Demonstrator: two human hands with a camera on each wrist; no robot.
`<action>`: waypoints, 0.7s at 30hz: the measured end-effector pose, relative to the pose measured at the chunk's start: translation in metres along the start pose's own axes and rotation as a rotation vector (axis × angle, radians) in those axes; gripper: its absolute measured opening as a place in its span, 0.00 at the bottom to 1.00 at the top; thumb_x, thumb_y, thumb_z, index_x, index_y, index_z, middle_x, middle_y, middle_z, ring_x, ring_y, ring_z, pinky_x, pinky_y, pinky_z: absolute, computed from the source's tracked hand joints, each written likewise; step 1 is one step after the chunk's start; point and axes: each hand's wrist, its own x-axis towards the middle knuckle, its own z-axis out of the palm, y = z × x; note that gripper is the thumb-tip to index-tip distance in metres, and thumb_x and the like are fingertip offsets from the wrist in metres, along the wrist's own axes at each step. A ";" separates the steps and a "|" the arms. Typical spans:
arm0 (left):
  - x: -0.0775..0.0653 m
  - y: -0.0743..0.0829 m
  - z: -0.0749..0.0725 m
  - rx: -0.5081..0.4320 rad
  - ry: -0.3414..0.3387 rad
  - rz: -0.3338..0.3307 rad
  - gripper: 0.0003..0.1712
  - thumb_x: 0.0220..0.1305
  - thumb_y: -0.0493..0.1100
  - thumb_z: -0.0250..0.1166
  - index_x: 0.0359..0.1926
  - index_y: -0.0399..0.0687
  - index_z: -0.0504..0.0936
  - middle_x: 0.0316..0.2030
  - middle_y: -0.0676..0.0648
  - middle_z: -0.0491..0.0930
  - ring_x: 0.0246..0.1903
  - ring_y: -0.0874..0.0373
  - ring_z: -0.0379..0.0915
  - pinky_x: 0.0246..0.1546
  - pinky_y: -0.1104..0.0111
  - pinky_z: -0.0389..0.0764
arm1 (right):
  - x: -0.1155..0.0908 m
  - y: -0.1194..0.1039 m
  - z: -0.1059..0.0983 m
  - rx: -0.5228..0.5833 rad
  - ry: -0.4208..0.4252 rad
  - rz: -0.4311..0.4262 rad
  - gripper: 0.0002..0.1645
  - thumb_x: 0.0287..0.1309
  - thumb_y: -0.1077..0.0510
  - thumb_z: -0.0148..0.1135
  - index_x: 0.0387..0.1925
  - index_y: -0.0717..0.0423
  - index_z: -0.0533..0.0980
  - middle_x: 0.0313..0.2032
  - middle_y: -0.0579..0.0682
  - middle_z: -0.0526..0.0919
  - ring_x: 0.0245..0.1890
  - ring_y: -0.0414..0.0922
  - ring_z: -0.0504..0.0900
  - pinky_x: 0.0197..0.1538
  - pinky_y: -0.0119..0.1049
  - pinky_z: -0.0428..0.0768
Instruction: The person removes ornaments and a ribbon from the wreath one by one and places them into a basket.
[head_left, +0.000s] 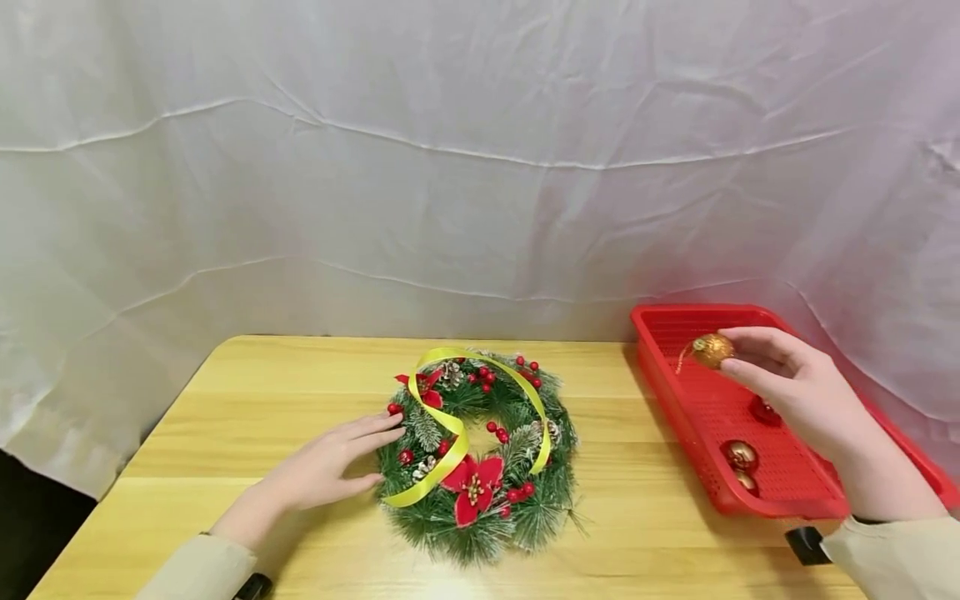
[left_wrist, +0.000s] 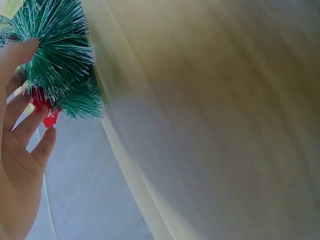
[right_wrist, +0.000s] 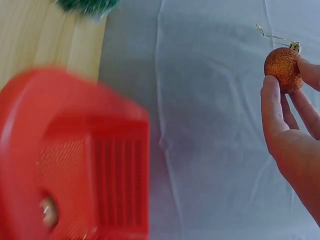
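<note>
A green wreath (head_left: 480,533) with red flowers, berries and pinecones lies on the table. A yellow ribbon (head_left: 536,400) curls loosely across its top. My left hand (head_left: 322,467) touches the wreath's left side with fairly straight fingers; the left wrist view shows them against the green needles (left_wrist: 60,50) and a red petal (left_wrist: 50,118). Above the red basket, my right hand (head_left: 798,392) pinches a glittery gold Christmas ball (head_left: 712,351) between thumb and fingers. In the right wrist view the ball (right_wrist: 283,69) has a gold cap with a thin hanging loop (right_wrist: 267,35).
The red plastic basket (head_left: 675,442) stands at the table's right side. Inside are shiny gold balls (head_left: 741,455) and a red ornament (head_left: 763,411), partly hidden by my right hand. A pale cloth (head_left: 450,208) hangs behind the wooden table (head_left: 247,400).
</note>
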 end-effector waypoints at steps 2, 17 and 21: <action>-0.001 0.000 0.000 0.001 0.011 0.004 0.37 0.60 0.51 0.66 0.69 0.51 0.66 0.70 0.47 0.60 0.66 0.46 0.58 0.63 0.48 0.62 | -0.006 0.010 -0.005 -0.009 0.011 0.027 0.24 0.63 0.55 0.61 0.60 0.50 0.71 0.48 0.41 0.79 0.41 0.34 0.78 0.34 0.25 0.78; -0.002 0.000 -0.001 -0.003 0.029 -0.010 0.36 0.58 0.50 0.68 0.67 0.50 0.69 0.69 0.47 0.61 0.66 0.48 0.59 0.62 0.48 0.63 | -0.040 0.084 -0.034 0.504 -0.021 0.043 0.25 0.60 0.75 0.54 0.57 0.55 0.75 0.46 0.40 0.82 0.42 0.33 0.82 0.42 0.22 0.79; -0.002 0.001 -0.001 -0.003 0.030 -0.005 0.36 0.58 0.50 0.68 0.67 0.50 0.69 0.69 0.47 0.61 0.66 0.48 0.59 0.62 0.48 0.63 | -0.048 0.096 -0.036 0.561 -0.039 0.062 0.26 0.61 0.76 0.52 0.58 0.56 0.74 0.46 0.41 0.82 0.41 0.35 0.82 0.42 0.24 0.80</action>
